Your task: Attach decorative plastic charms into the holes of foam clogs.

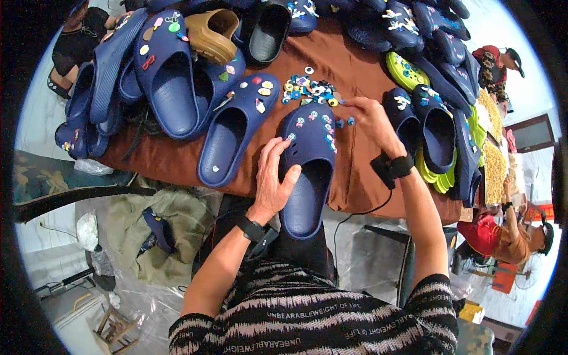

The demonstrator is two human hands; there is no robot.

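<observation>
My left hand [273, 177] lies flat, fingers spread wide, on the dark blue clog [309, 165] at the table's [355, 65] near edge, while my right hand [371, 118], fingers pinched narrow, touches small charms [307, 89] just beyond the clog's toe.

A small footwear workshop: a brown cloth-covered tabletop [355, 65] fills the centre of the frame, heaped with dark navy foam clogs [171, 89], many studded with coloured charms. A loose pile of small coloured plastic shoe charms [307, 89] lies at upper centre. Lime-green foam clogs [435, 174] are stacked at right, where two other seated people [503, 236] work along the frame's right edge.
</observation>
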